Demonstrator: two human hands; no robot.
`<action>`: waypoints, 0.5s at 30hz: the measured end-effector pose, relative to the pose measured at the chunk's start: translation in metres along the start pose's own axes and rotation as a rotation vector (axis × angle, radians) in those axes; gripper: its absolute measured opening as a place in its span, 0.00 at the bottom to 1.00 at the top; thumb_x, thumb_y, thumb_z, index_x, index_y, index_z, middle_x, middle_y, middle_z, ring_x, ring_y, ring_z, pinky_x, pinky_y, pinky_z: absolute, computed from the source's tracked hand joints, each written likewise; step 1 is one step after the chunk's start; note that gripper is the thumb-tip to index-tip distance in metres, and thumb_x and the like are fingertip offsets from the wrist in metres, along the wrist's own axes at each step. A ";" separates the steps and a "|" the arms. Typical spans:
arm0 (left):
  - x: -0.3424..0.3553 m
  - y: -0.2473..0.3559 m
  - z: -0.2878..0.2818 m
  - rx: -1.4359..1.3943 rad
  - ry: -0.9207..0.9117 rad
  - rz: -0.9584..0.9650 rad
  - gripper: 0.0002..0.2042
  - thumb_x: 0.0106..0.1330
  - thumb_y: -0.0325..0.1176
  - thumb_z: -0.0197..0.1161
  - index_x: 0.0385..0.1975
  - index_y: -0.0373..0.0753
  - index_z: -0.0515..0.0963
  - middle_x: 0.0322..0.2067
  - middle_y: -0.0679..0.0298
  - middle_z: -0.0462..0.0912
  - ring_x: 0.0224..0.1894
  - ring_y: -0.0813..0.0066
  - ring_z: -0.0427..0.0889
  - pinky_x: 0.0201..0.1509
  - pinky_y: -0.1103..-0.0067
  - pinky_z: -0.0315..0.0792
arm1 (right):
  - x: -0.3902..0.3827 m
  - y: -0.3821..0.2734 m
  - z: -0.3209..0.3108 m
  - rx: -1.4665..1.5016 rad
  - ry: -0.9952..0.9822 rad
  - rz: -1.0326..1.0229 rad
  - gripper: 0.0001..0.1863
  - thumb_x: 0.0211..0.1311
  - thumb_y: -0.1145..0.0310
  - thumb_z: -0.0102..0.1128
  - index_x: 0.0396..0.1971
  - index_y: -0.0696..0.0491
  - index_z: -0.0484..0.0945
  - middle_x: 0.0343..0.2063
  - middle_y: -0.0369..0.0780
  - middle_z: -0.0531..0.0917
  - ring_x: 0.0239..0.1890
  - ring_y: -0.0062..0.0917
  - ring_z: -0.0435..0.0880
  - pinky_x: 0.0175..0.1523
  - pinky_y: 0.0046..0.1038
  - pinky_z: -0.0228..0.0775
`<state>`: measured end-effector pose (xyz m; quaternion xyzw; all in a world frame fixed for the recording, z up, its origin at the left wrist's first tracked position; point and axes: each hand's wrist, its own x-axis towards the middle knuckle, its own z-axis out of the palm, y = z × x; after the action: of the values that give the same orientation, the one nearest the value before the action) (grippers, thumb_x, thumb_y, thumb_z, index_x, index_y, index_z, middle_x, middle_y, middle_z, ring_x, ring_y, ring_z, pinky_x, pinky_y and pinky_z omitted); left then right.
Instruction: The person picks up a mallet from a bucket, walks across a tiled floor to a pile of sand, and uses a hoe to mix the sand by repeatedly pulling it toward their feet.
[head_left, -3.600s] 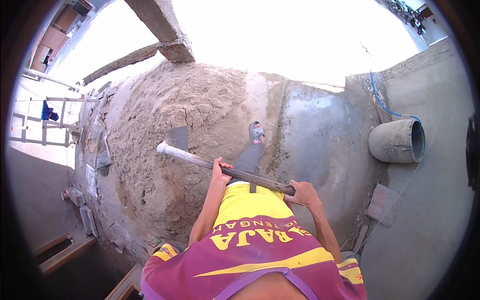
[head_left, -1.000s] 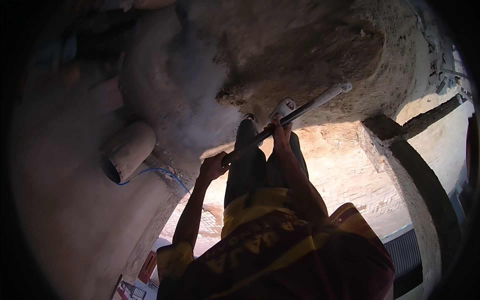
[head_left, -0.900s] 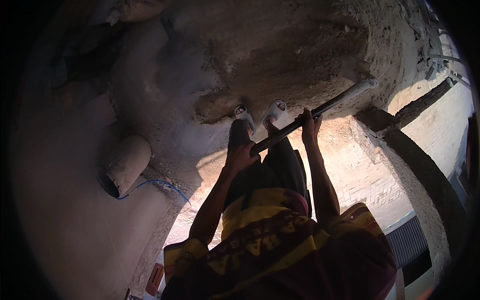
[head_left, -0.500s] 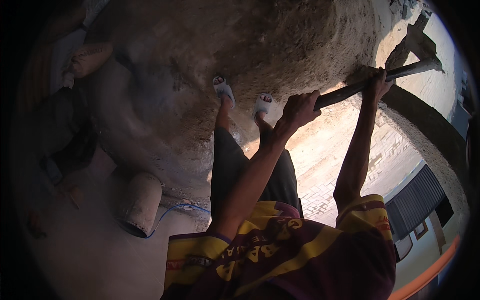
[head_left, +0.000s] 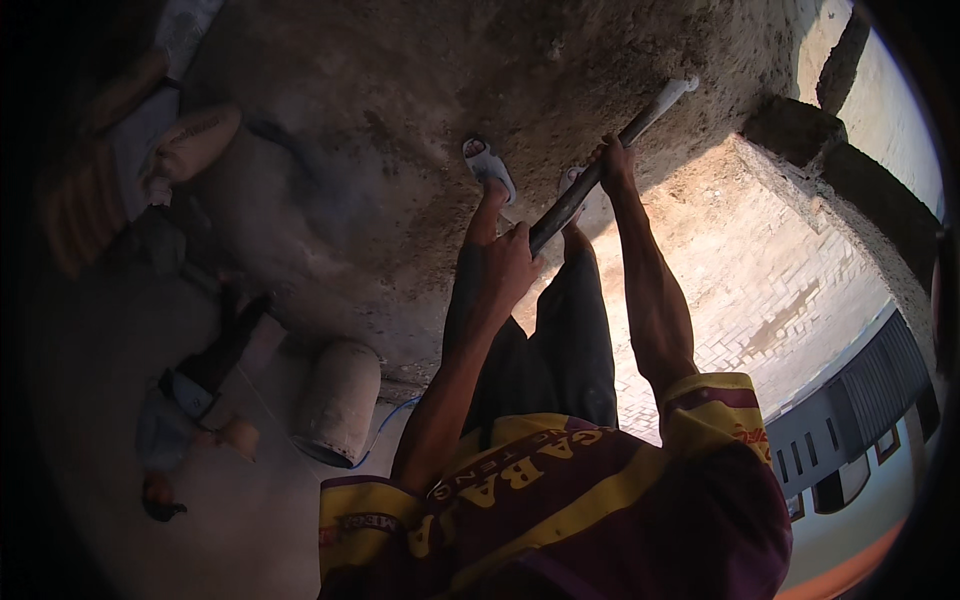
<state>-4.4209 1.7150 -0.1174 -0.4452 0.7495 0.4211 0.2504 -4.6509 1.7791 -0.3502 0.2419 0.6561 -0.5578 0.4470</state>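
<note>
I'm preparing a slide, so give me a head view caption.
Left hand and right hand grip a hoe slanting over sandy ground.

The shirt (head_left: 610,510) has chunky yellow letters (head_left: 521,474) across it; print (head_left: 203,128) on the brown sack (head_left: 195,152) is way too tiny to read.

Free room between left hand (head_left: 511,266) and drum (head_left: 343,398)

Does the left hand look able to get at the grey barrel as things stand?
Probably not: the left hand is closed around the near end of the long handle, and the barrel sits well off to the left, seemingly beyond easy reach.
</note>
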 end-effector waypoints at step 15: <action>-0.331 -0.073 0.102 -0.114 0.064 -0.434 0.22 0.58 0.43 0.74 0.49 0.41 0.78 0.35 0.46 0.86 0.41 0.45 0.87 0.44 0.57 0.80 | -0.295 0.160 -0.045 -0.018 -0.438 0.339 0.23 0.70 0.73 0.58 0.54 0.49 0.53 0.28 0.42 0.76 0.23 0.31 0.84 0.27 0.35 0.82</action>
<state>-4.1985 1.9352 0.0481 -0.6226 0.6186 0.3850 0.2857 -4.3918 1.9166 -0.1815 0.2178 0.4990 -0.5084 0.6672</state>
